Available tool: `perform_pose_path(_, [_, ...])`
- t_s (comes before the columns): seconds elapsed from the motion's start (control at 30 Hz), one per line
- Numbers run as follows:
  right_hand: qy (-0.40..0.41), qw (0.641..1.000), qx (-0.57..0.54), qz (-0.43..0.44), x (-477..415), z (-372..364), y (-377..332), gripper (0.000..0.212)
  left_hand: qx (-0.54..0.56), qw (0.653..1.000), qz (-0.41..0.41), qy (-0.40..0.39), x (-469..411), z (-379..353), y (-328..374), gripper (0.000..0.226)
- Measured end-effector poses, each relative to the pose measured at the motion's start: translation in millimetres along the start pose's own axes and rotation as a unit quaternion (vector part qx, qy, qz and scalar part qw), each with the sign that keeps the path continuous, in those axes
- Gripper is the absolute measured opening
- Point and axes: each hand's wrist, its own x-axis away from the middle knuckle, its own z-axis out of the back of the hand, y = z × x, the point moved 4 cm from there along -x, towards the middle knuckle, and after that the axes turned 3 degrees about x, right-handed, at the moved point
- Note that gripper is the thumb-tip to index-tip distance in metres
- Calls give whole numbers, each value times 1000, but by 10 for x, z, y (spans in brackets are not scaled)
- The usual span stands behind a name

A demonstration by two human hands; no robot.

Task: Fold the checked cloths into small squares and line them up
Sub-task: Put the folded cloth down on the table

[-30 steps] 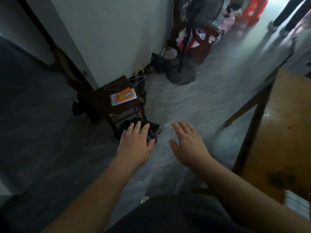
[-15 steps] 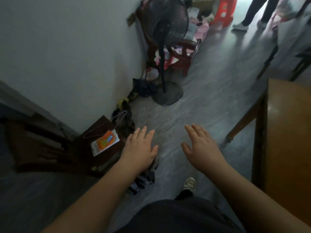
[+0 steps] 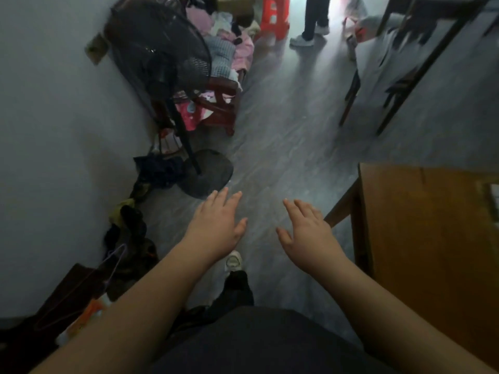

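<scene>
My left hand (image 3: 216, 222) and my right hand (image 3: 307, 230) are stretched out in front of me, palms down, above the grey floor, with straight fingers that hold nothing. A wooden table (image 3: 432, 238) stands to the right of my right hand; its corner is close to my right wrist. At the table's far right edge a pale checked strip (image 3: 494, 198) shows, too cut off to tell what it is. No checked cloth is plainly in view.
A black standing fan (image 3: 172, 60) rises ahead on the left, beside a red wooden chair (image 3: 218, 103) piled with clothes. Shoes and dark items (image 3: 129, 228) lie along the left wall. A person's legs (image 3: 313, 20) and a red stool (image 3: 274, 17) are far ahead. Chair legs (image 3: 391, 90) stand at upper right.
The view has swung right and forward: the small stool with the orange packet slid to the bottom left, the fan came closer, and the table came nearer on the right. Both hands stay out and empty.
</scene>
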Motion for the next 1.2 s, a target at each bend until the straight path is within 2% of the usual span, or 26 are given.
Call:
perform_pose_path(0.23, [27,998,13,-63,-1525,368,74,69,0,998,-65,-9,-1721,356,-90,71])
perform_pose_path(0.4, [34,993,-13,-111,-2647,775,8,69,-28,992,-117,-28,-2934,871,-135,71])
perform_pose_path(0.63, [48,984,-53,-163,-3677,1318,429,68,-28,986,-154,-57,-4355,1339,238,72])
perform_pose_path(0.83, [67,976,-64,-199,-4556,1660,1193,67,-68,976,-194,-66,-5603,1366,989,72])
perform_pose_path(1.0, [76,970,-67,-221,-5227,2198,2066,68,-105,964,-234,-74,-6566,1430,1928,72])
perform_pose_path(1.2, [105,954,-68,-274,-5632,2933,3055,67,-121,947,-286,-81,-7485,1564,3133,71])
